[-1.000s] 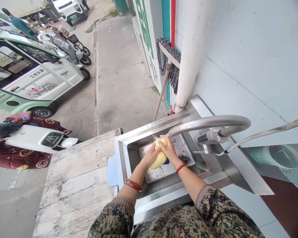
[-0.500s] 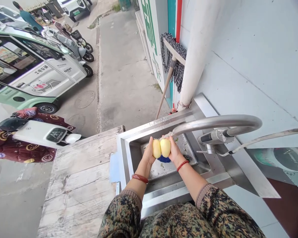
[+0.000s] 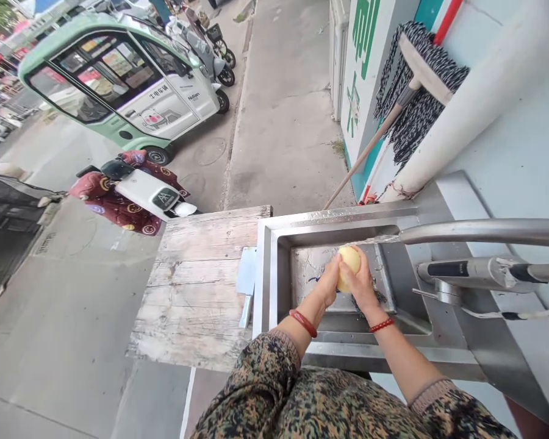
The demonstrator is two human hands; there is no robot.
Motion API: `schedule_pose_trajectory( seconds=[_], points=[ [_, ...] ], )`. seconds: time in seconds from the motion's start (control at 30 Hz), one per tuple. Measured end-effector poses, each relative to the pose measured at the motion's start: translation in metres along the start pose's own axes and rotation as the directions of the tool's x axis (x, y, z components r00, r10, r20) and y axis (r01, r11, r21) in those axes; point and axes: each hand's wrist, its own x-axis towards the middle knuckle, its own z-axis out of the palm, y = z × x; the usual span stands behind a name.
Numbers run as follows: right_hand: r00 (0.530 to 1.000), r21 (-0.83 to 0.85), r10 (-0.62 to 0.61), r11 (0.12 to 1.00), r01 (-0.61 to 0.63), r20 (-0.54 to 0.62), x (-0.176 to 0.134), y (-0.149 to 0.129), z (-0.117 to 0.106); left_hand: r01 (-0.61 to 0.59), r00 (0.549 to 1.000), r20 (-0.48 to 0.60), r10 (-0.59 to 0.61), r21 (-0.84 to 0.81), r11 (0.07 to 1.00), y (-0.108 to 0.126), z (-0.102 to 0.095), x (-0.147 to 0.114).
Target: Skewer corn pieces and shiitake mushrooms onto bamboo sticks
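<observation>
Over the steel sink point(image 3: 268, 286), my two hands are closed together around pale yellow peeled potatoes. One potato point(image 3: 350, 258) shows clearly at the top. A second yellow part point(image 3: 343, 283) peeks out between the hands, partly covered by fingers. My left hand point(image 3: 329, 281) grips from the left side, its fingertips against the yellow surface. On the other side, my right hand point(image 3: 362, 283) wraps its fingers and thumb over them. Water runs from the faucet point(image 3: 466, 231) just beyond the hands. Something blue and a dark mesh scrubber point(image 3: 380, 297) lie partly hidden below in the basin.
Left of the sink, a cleaver point(image 3: 246, 274) lies at the edge of a weathered wooden table point(image 3: 196, 286). A mop point(image 3: 416, 91) leans beside a white pipe point(image 3: 476, 116). Farther off stand a white scooter point(image 3: 141, 189) and a green-white three-wheeler point(image 3: 165, 116).
The view has swung left. The two potatoes, held side by side before, are now turned and stacked closer together, with my hands drawn in over them and lower, away from the faucet's mouth.
</observation>
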Motion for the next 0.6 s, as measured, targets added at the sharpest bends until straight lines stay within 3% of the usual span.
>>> schedule_pose_trajectory(
  seconds=[0.13, 0.23, 0.3, 0.4, 0.5, 0.6],
  points=[
    [0.997, -0.164, -0.069, 0.984, 0.075, 0.037, -0.020, -0.006, 0.008, 0.164, 0.982, 0.112, -0.153, -0.097, 0.982, 0.002, -0.014, -0.011],
    [0.989, -0.174, -0.102, 0.977, 0.120, 0.107, -0.024, -0.013, 0.013, 0.187, 0.969, 0.187, -0.159, -0.140, 0.972, 0.002, -0.030, -0.020],
    [0.977, -0.094, -0.104, 0.988, 0.123, 0.185, -0.020, -0.017, 0.013, 0.176, 0.968, 0.211, -0.140, -0.163, 0.971, 0.003, -0.039, -0.024],
    [0.968, 0.117, -0.039, 0.993, 0.010, 0.250, -0.004, -0.019, 0.010, 0.123, 0.974, 0.211, -0.079, -0.203, 0.972, 0.014, -0.041, -0.020],
    [0.984, 0.311, 0.049, 0.945, -0.101, 0.171, 0.017, -0.015, 0.009, 0.077, 0.984, 0.173, -0.046, -0.179, 0.981, 0.035, -0.028, -0.005],
    [0.988, 0.386, 0.102, 0.912, -0.138, 0.113, 0.035, -0.010, 0.011, 0.034, 0.994, 0.104, -0.028, -0.059, 0.998, 0.054, -0.008, 0.013]
  ],
)
